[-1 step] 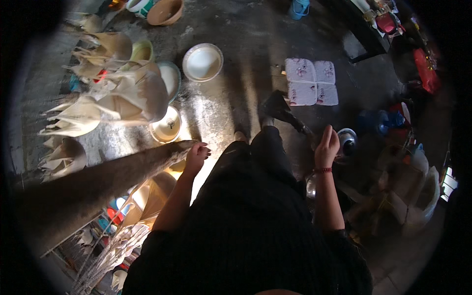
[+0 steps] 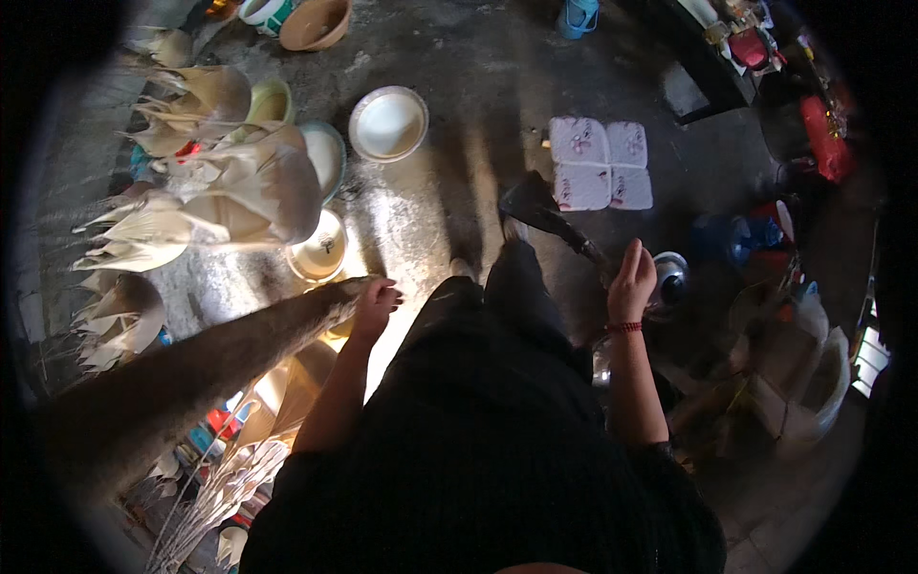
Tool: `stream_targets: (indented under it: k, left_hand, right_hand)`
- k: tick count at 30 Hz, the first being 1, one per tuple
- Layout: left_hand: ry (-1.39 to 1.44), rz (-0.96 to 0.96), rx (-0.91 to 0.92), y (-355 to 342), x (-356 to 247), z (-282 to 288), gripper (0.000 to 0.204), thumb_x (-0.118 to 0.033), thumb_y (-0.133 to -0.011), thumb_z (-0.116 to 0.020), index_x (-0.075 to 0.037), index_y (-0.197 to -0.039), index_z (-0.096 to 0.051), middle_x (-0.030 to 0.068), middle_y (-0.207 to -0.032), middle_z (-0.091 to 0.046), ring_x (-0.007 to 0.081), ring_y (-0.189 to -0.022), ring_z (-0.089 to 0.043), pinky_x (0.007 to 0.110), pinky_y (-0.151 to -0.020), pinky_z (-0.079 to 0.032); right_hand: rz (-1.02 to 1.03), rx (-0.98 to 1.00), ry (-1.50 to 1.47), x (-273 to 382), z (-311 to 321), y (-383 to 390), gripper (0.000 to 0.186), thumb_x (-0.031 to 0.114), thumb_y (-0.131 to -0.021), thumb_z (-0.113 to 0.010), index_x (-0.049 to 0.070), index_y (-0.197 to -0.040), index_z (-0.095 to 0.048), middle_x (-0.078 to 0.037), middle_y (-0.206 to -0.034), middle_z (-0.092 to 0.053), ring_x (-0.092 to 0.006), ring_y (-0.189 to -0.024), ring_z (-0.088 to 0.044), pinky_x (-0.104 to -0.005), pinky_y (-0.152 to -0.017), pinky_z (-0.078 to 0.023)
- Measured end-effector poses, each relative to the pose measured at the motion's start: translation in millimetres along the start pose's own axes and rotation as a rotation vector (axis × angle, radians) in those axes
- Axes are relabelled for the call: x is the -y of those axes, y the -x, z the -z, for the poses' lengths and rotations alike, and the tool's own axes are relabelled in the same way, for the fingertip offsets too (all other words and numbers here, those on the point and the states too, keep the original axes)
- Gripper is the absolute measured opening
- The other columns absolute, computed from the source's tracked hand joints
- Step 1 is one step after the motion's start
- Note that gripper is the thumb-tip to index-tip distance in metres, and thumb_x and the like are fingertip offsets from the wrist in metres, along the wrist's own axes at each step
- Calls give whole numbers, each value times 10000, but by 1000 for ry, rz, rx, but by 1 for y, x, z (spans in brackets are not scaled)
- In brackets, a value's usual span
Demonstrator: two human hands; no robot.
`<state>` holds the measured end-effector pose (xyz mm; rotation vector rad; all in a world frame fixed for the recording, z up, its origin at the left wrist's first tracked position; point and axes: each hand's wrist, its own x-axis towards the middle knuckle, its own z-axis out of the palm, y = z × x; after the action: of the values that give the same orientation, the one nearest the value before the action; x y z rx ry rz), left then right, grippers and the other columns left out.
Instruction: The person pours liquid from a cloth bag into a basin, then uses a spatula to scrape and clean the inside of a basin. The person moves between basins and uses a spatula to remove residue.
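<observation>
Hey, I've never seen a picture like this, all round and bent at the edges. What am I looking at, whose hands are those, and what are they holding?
This is one view from a wide fisheye camera worn on a person's head, looking down, so straight edges curve near the rim. There is no machine: the two bare arms rising from the bottom belong to the wearer, who is dressed in black. The left hand grips the end of a long rough pole. The right hand holds the handle of a dark hatchet-like blade. On the concrete floor lie a white bowl, pale dried leaf sheaths and a folded white cloth.
</observation>
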<state>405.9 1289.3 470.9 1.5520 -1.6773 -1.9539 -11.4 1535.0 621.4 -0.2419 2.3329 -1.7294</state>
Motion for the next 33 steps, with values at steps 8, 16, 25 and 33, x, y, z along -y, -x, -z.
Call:
stream_targets:
  k: [8, 16, 25, 33]
  left_hand:
    - [-120, 157, -334, -22, 51, -12, 279, -230, -958, -600, 7, -1101, -634, 121, -899, -716, 189, -742, -689, 324, -667, -547]
    - [43, 479, -303, -3, 39, -186, 342, -358, -925, -629, -42, -1044, -680, 113, -936, -719, 223, -829, -689, 404, -745, -550]
    - [341, 672, -454, -121, -35, -308, 312, -325, -957, -575, -93, -1152, -649, 107, -1042, -693, 246, -935, -673, 452, -782, -529]
    - [97, 624, -217, -348, -92, -436, 320, -296, -985, -526, -140, -1248, -621, 102, -1137, -670, 266, -1030, -658, 494, -814, -509]
  right_hand:
    - [-33, 204, 17, 47, -121, -247, 430, 377, -1070, -550, 3, -859, -576, 29, -759, -485, -76, -697, -401, -262, -621, -355]
    - [-41, 418, -56, 116, -279, -392, 393, 394, -1056, -579, 73, -831, -553, 40, -738, -503, -82, -625, -473, -282, -541, -397]
    - [376, 695, 289, 126, -464, -483, 518, 448, -1083, -489, 28, -799, -597, 17, -693, -409, -135, -644, -340, -381, -607, -339]
    - [561, 962, 537, 106, -610, -586, 559, 490, -1073, -444, -31, -1071, -646, -136, -939, -641, -252, -805, -603, -419, -723, -478]
